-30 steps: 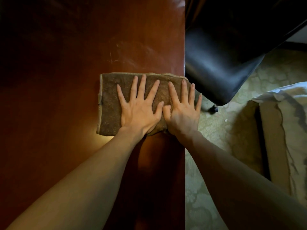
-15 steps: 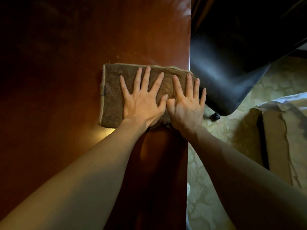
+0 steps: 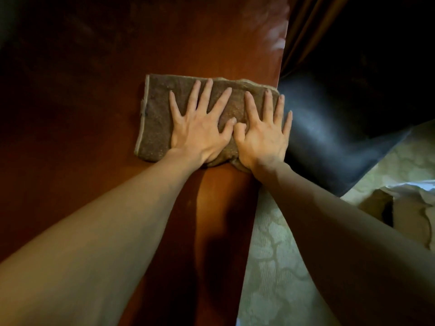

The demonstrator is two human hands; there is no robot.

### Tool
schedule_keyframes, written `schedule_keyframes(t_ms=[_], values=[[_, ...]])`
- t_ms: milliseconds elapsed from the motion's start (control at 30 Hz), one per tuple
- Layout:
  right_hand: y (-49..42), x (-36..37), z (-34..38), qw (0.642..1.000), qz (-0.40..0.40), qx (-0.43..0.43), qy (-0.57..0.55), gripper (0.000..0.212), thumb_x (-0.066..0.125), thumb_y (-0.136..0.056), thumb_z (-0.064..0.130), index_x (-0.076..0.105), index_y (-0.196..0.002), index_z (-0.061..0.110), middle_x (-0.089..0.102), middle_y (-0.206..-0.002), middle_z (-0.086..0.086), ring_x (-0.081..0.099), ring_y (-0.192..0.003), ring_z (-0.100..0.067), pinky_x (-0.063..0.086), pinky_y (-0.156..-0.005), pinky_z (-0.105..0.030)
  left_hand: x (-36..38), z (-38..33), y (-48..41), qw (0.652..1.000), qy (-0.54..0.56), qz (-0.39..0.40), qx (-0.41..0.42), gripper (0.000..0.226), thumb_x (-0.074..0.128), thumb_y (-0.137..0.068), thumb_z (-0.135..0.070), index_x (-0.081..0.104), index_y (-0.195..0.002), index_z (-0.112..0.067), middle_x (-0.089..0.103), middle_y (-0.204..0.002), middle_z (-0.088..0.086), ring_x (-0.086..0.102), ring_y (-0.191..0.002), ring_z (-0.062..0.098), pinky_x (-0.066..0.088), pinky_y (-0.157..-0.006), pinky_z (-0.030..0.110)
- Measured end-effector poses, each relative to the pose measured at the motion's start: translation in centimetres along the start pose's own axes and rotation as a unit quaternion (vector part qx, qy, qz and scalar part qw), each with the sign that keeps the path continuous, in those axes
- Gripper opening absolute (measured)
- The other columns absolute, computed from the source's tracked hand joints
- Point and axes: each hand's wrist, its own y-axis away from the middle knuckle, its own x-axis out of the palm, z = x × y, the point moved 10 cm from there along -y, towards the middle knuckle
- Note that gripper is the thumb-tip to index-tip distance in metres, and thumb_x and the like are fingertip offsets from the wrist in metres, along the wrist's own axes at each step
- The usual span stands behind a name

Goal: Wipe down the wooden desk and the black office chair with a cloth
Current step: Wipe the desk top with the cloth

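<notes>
On the wooden worktop (image 3: 94, 208), near its right edge, left hand (image 3: 200, 135) and right hand (image 3: 262, 137) press a folded brown cloth (image 3: 155, 118) flat, fingers (image 3: 196, 95) spread straight; desk-wiping is under way, and the next stroke probably needs even pressure, black office chair (image 3: 329, 128) untouched.

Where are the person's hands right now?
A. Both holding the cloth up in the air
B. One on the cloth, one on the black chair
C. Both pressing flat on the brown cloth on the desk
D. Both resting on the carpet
C: the left hand and the right hand lie side by side with fingers spread flat on the brown cloth, which rests on the wooden desk near its right edge.
</notes>
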Motion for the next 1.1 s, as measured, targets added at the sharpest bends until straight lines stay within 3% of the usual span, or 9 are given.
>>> schedule_keyframes(t_ms=[467,800,1100], values=[[1.5,-0.4,0.4,0.999,0.025,-0.047,0.004,0.069,0.009,-0.099,0.056,0.01,-0.163,0.03,-0.001,-0.171,-0.01,-0.012,-0.156,-0.032,-0.004,-0.126,-0.054,0.0,-0.4,1.4,0.999,-0.022,0.02,-0.02,0.073,0.005,-0.095,-0.07,-0.001,-0.163,-0.043,-0.005,-0.174,0.0,-0.009,-0.16,0.023,-0.005,-0.122,0.069],[9.2,-0.3,0.9,0.99,0.084,-0.114,0.015,0.072,0.007,-0.096,0.055,0.006,-0.163,0.03,-0.005,-0.171,-0.01,-0.016,-0.156,-0.032,-0.007,-0.127,-0.049,0.5,-1.0,11.6,0.997,0.001,0.004,-0.073,0.072,0.012,-0.099,-0.069,0.003,-0.164,-0.04,-0.001,-0.174,0.001,-0.007,-0.16,0.023,-0.006,-0.123,0.066],[21.2,-0.1,3.1,0.948,0.141,-0.285,0.033,0.068,0.016,-0.1,0.053,-0.001,-0.163,0.033,-0.009,-0.17,-0.008,-0.02,-0.154,-0.032,-0.01,-0.126,-0.05,0.1,-1.7,27.7,0.98,0.008,-0.002,-0.198,0.071,0.014,-0.101,-0.068,0.005,-0.165,-0.037,0.003,-0.174,0.002,-0.005,-0.16,0.024,-0.002,-0.124,0.065]])
